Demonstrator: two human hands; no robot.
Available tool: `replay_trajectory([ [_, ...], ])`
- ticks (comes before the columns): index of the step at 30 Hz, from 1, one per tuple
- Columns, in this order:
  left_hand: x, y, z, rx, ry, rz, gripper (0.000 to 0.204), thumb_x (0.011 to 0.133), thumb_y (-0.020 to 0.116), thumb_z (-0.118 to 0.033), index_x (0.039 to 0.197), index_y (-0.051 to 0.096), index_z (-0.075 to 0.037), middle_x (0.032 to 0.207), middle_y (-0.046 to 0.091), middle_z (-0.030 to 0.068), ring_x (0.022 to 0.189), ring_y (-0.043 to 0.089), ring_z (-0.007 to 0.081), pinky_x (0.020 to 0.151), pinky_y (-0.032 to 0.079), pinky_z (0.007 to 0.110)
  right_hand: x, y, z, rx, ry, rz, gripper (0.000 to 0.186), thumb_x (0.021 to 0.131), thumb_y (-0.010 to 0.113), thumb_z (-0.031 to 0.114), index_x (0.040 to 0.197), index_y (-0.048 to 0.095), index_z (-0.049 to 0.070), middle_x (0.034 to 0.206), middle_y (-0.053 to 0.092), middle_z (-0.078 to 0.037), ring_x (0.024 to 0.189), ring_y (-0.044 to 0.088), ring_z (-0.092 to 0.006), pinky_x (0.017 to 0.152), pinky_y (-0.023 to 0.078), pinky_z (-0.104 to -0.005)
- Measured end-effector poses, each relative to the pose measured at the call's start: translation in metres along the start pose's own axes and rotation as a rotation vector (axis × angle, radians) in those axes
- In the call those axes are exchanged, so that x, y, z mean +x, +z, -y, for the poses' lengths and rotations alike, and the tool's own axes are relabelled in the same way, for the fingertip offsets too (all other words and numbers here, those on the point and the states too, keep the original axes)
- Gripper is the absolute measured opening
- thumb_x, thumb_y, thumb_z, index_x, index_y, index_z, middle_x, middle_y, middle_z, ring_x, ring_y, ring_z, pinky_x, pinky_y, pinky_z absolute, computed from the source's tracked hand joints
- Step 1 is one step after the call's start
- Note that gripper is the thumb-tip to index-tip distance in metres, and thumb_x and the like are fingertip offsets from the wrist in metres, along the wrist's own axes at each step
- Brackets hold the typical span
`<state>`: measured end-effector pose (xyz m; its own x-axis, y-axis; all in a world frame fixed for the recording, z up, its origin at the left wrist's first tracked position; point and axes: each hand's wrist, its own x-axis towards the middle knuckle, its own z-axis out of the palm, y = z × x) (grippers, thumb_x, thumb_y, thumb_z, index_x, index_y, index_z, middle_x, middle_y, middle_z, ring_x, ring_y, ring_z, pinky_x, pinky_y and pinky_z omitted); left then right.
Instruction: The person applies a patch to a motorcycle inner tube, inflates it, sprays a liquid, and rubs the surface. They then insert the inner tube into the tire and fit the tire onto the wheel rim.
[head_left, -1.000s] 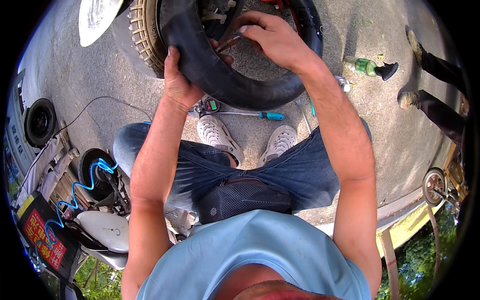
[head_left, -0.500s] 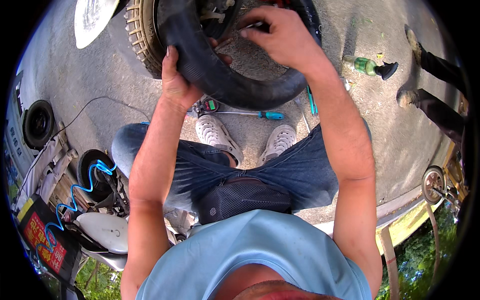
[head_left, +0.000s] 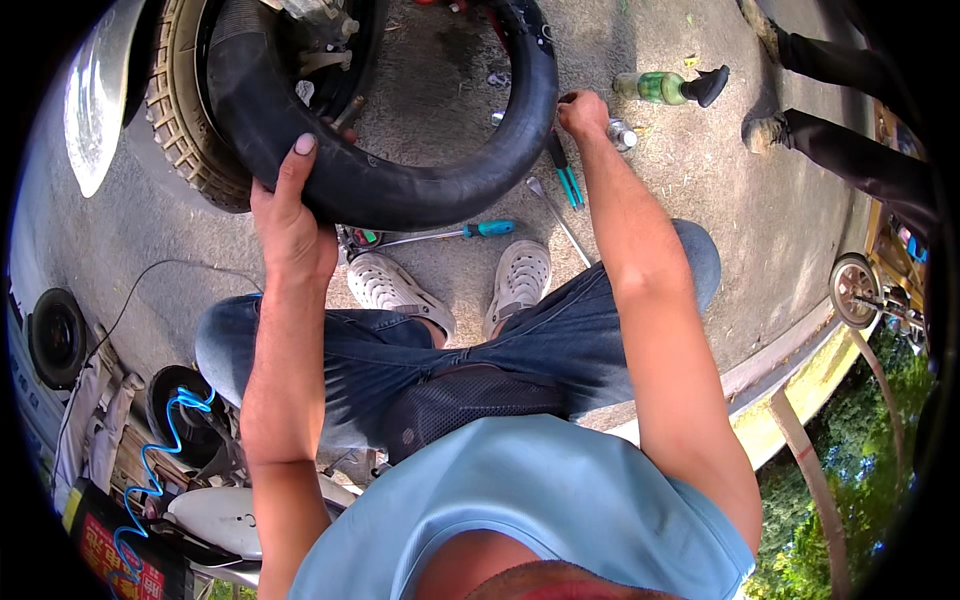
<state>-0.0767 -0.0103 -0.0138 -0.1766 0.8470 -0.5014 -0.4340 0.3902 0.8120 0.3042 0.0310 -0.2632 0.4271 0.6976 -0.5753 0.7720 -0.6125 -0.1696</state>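
My left hand [head_left: 295, 215] grips the near left side of a puffed-up black inner tube [head_left: 430, 195], thumb on top and fingers curled underneath. On the tube's right side, my right hand [head_left: 583, 113] is low over the ground with its fingers pinched together. What they hold, if anything, is hidden. Close by it lie teal-handled pliers [head_left: 567, 180] and a small silver container [head_left: 622, 135]. Left of the tube stands a wheel with a knobby tyre [head_left: 190, 110], which the tube partly overlaps.
A teal-handled screwdriver [head_left: 488, 229] and a metal lever [head_left: 560, 222] lie before my shoes, with a gauge [head_left: 366, 238] beside them. Farther right are a green spray bottle [head_left: 660, 87] and another person's legs [head_left: 850, 70]. Blue coiled hose [head_left: 150, 460] hangs at left.
My right hand has left the tube's middle and moved right, down beside the pliers. My left hand still grips the tube. The whole view has shifted, so surroundings appear farther left.
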Motion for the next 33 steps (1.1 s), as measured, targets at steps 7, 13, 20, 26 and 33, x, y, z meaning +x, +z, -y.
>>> replay_trajectory([
  [7,0.002,0.003,-0.001,-0.139,-0.058,-0.017,0.035,0.099,0.065,-0.013,0.128,0.057,0.004,0.11,0.069,0.0161,0.099,0.071,0.0312,0.089,0.06,0.045,-0.011,-0.042,0.022,-0.065,-0.038,-0.09,0.033,0.088,0.07,0.03,0.117,0.077,0.015,0.124,0.073,-0.016,0.121,0.068,-0.0323,0.103,0.051,-0.0427],
  [13,0.011,-0.002,0.003,-0.259,-0.151,-0.003,0.029,0.104,0.061,-0.021,0.124,0.062,-0.001,0.105,0.069,0.0112,0.094,0.068,0.0259,0.086,0.057,0.041,-0.037,-0.089,0.087,0.913,-0.047,0.232,0.061,0.097,0.061,0.06,0.129,0.067,0.008,0.114,0.075,-0.012,0.102,0.07,-0.0238,0.096,0.052,-0.0429],
  [20,0.026,0.038,0.014,0.005,0.058,-0.149,0.042,0.097,0.073,-0.044,0.107,0.064,-0.004,0.085,0.067,0.0073,0.065,0.062,0.0153,0.059,0.051,0.03,-0.015,-0.05,0.11,1.145,0.044,0.326,0.066,0.096,0.065,0.059,0.128,0.064,0.001,0.111,0.073,-0.016,0.094,0.071,-0.0252,0.087,0.055,-0.0407],
  [26,0.032,0.041,0.014,0.034,0.074,-0.171,0.035,0.099,0.072,-0.035,0.106,0.063,-0.002,0.083,0.067,0.0089,0.062,0.06,0.0148,0.055,0.05,0.03,-0.012,-0.048,0.117,0.868,-0.241,-0.163,0.06,0.096,0.07,0.048,0.128,0.063,-0.003,0.114,0.072,-0.023,0.106,0.07,-0.0346,0.093,0.053,-0.043],
  [33,0.034,0.039,0.017,0.011,0.112,-0.147,0.033,0.098,0.072,-0.032,0.108,0.062,-0.002,0.083,0.067,0.0097,0.062,0.06,0.0147,0.053,0.049,0.03,-0.016,-0.043,0.131,0.689,-0.347,-0.325,0.047,0.094,0.073,0.029,0.132,0.063,0.003,0.115,0.073,-0.022,0.105,0.071,-0.0332,0.093,0.054,-0.0404],
])
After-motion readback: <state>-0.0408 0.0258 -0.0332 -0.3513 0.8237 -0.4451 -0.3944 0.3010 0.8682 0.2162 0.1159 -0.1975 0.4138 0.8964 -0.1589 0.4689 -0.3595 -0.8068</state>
